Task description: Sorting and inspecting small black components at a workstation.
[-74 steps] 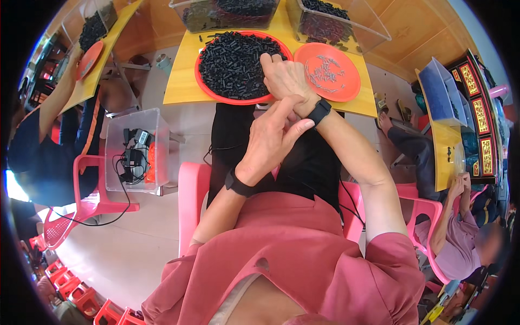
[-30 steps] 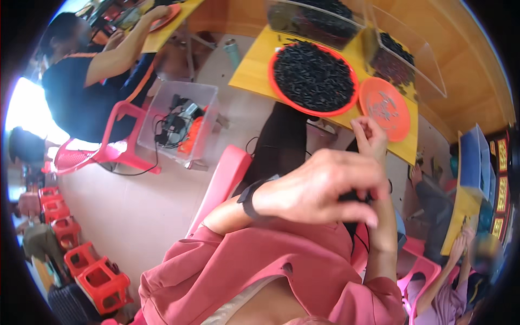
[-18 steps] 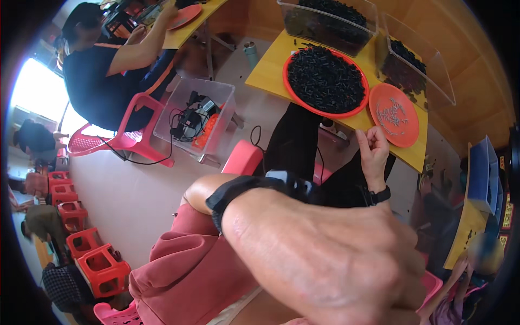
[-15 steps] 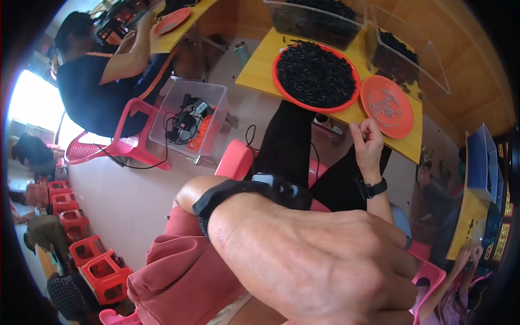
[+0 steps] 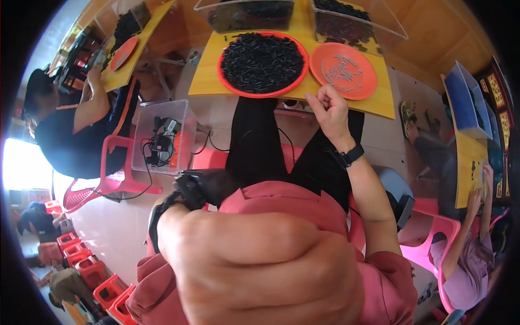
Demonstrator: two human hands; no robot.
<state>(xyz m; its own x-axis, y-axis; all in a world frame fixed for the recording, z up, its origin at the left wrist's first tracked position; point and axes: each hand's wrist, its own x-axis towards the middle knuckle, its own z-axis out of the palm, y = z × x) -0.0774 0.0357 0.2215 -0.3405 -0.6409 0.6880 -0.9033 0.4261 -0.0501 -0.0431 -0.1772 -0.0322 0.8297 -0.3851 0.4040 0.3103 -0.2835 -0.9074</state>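
My left hand (image 5: pixel 265 265) is very close to the camera, its back and bent knuckles filling the lower middle. Its fingers curl in, and whatever they may hold is hidden. Beyond it, my right hand (image 5: pixel 332 115) is at the near edge of the yellow table, just below an orange plate (image 5: pixel 319 57). Thumb and bent fingers meet in a pinch; anything between them is too small to make out. Small thin silvery pieces (image 5: pixel 342 70) lie scattered on the plate. To its left stands a red round tray (image 5: pixel 304 70) heaped with short black pieces (image 5: pixel 262 62).
Clear plastic bins (image 5: pixel 249 21) of black parts stand at the table's back. Left of my legs is a clear tub (image 5: pixel 189 127) with cables and adapters. A seated person (image 5: pixel 76 135) works at the left, another (image 5: pixel 466 254) at the right. Red stools (image 5: pixel 108 290) line the lower left.
My view has shifted, so the table sits higher and further left. My left hand has swung left across the foreground and still blocks the view. The right hand keeps its pinch near the plate.
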